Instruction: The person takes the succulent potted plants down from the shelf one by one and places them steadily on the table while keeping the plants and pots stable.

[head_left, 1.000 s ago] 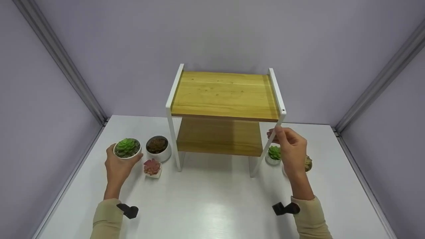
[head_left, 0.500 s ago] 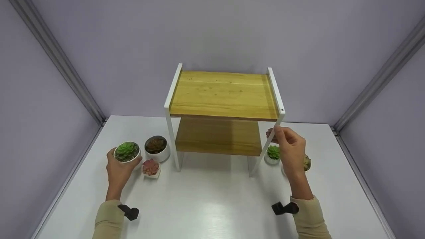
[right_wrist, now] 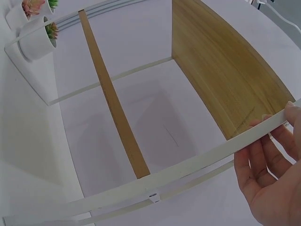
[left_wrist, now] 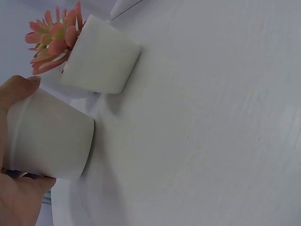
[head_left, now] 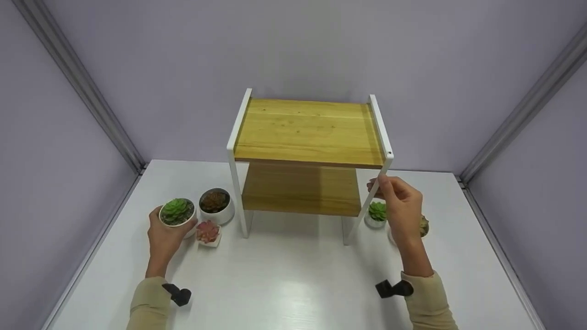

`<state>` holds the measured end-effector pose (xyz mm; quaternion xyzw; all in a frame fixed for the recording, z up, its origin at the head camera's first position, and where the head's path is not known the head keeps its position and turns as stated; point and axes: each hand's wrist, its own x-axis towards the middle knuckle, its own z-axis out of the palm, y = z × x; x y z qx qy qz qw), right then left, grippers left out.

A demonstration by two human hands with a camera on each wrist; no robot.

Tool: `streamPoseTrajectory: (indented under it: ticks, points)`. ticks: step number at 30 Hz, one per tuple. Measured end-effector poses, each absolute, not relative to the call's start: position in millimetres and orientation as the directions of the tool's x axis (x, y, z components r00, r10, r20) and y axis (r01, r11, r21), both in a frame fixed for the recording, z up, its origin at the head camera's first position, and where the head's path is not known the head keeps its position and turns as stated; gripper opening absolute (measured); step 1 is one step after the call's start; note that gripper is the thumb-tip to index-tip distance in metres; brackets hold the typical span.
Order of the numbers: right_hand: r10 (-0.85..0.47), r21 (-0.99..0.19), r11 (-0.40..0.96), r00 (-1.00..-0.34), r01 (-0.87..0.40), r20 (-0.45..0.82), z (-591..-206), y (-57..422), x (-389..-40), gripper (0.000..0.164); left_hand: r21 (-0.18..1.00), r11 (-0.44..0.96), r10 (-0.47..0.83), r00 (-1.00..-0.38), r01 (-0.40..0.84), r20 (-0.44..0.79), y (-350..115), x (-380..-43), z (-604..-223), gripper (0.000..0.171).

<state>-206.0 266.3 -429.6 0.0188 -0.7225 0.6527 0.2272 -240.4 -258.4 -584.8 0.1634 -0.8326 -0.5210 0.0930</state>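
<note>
At the left, my left hand (head_left: pixel 164 240) grips a round white pot holding a green succulent (head_left: pixel 176 211). Its thumb and fingers lie on opposite sides of the white pot (left_wrist: pixel 54 136) in the left wrist view, where the base is at or very near the tabletop. A two-tier wooden shelf (head_left: pixel 307 130) with white side frames stands in the middle. My right hand (head_left: pixel 403 206) holds that shelf's right front leg (head_left: pixel 365 208) below the upper board. In the right wrist view, thumb and fingers pinch the white frame bar (right_wrist: pixel 188 165).
Close right of the held pot are a brown succulent in a white pot (head_left: pixel 220 215) and a small pink succulent (head_left: pixel 208 232). Beyond the shelf's right leg sit a small green succulent (head_left: pixel 377 211) and another potted plant (head_left: pixel 424 226), partly hidden by the right arm. Pale walls enclose the white table (head_left: pixel 293 284).
The left hand has lowered the green succulent's pot slightly toward the tabletop and the near side. The right hand keeps its hold on the shelf leg, and the shelf stays in place.
</note>
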Motion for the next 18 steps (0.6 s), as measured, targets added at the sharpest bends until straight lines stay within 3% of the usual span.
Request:
streamPoseTrajectory:
  ticks: [18]
  points:
    - [0.268, -0.929, 0.147, -0.891, -0.339, 0.367, -431.0, 266.4, -205.9, 0.031, 0.907, 0.384, -0.353, -0.935, -0.172, -0.028, -263.0, -238.2, -592.3, 0.115]
